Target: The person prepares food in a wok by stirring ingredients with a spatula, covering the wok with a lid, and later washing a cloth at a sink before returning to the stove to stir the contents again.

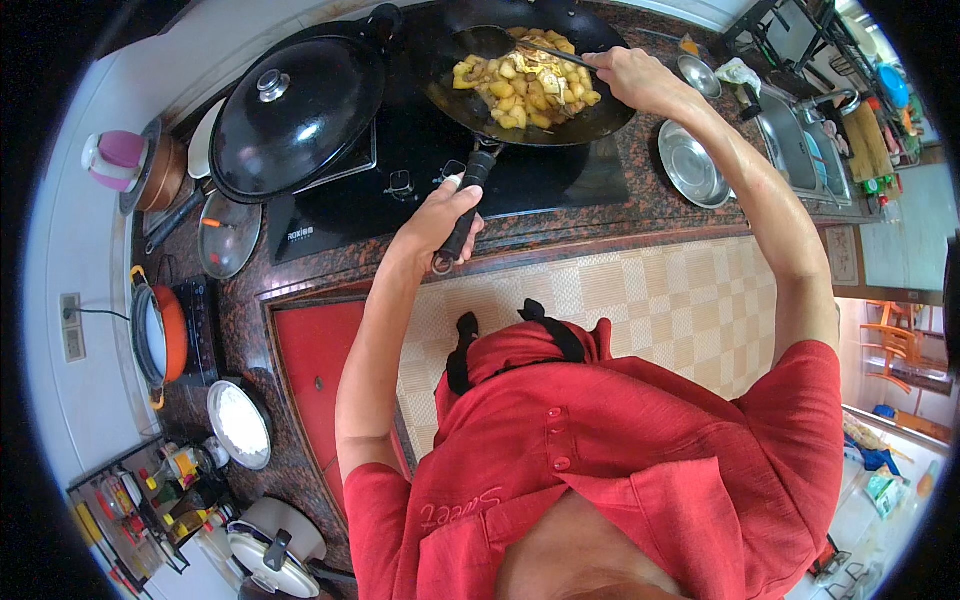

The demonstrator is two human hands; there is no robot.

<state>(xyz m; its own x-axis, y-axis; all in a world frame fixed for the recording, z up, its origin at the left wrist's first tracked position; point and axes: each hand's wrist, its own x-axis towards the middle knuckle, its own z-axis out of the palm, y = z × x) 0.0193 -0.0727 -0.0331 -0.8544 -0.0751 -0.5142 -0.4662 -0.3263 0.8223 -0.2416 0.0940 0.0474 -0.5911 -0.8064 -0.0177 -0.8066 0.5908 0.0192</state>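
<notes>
My left hand (450,217) is closed around the black handle (472,195) of a dark wok (600,124) on the cooktop (540,180). The wok holds yellow chunks of food (517,97), which look like potato, with pale pieces resembling egg on top. With my right hand (634,75) I grip the handle of a dark metal ladle or spatula (484,43); its head lies at the far left side of the food. Left of the wok, a second black pan stands under a domed black lid (307,112) with a metal knob.
Right of the wok are a steel bowl (691,163), a smaller metal bowl (699,75) and a sink (791,142). Along the left counter stand a glass lid (231,236), an orange pot (174,334), a bowl of white contents (238,424), a bottle rack (127,517) and a lidded cooker (289,525).
</notes>
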